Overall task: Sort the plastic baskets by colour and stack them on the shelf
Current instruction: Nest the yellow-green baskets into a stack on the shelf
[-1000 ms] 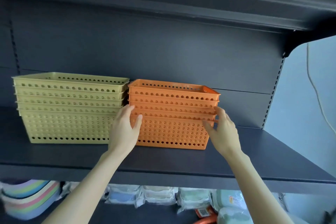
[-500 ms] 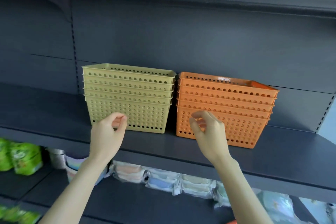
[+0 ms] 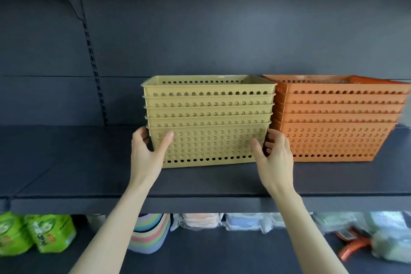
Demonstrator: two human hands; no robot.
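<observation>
— Where are the baskets?

— On the dark shelf [image 3: 66, 162], in two stacks side by side. The yellow stack [image 3: 209, 104] is on the left and the orange stack [image 3: 338, 122] on the right. Each has five baskets nested upright. Their top rims come very close, but it is hard to tell whether they touch.

— And the person's hands?

— Both are on the yellow stack, at its lowest basket. The left hand [image 3: 146, 153] grips the left front corner, with the thumb flat on the perforated front and the fingers curled round onto the side wall. The right hand [image 3: 275, 158] mirrors it at the right front corner, thumb on the front and fingers curled into the narrow gap between the two stacks.

— Is the stack off the shelf?

— No, its base looks seated on the board.

— What is underneath?

— On the lower level there are green packets [image 3: 44, 233] at the left and a pile of pastel-coloured ware [image 3: 151, 236] beside them. Pale wrapped packs [image 3: 242, 221] sit further right.
</observation>
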